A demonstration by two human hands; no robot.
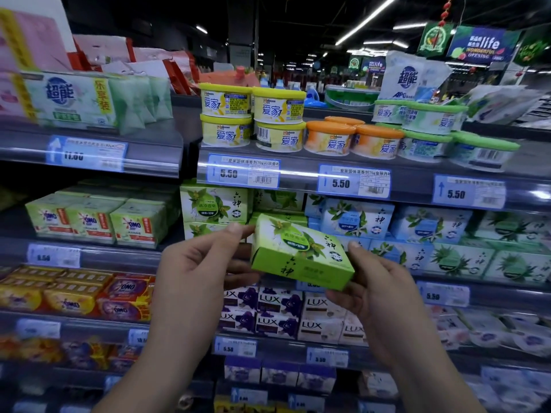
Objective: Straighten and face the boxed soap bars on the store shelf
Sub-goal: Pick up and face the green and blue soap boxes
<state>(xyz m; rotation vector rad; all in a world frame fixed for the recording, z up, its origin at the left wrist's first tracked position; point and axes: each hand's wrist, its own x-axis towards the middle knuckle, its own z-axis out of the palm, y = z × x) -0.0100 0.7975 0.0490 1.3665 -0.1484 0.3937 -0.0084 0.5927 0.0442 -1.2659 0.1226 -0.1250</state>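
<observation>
A green soap box (302, 251) is held in front of the store shelf (417, 286), tilted so that its right end sits lower than its left. It is gripped at its left end by the left hand (202, 263), with fingertips on the upper corner, and supported at its lower right end by the right hand (372, 290). Behind it, matching green boxes (214, 204) are stacked on the shelf, with blue-and-white boxes (357, 219) just beside them to the right. Purple and white LUX boxes (280, 311) are ranged on the shelf below. Yellow-lidded tubs (253, 117) are stacked on the shelf above, over price labels (243, 171) marked 5.50.
</observation>
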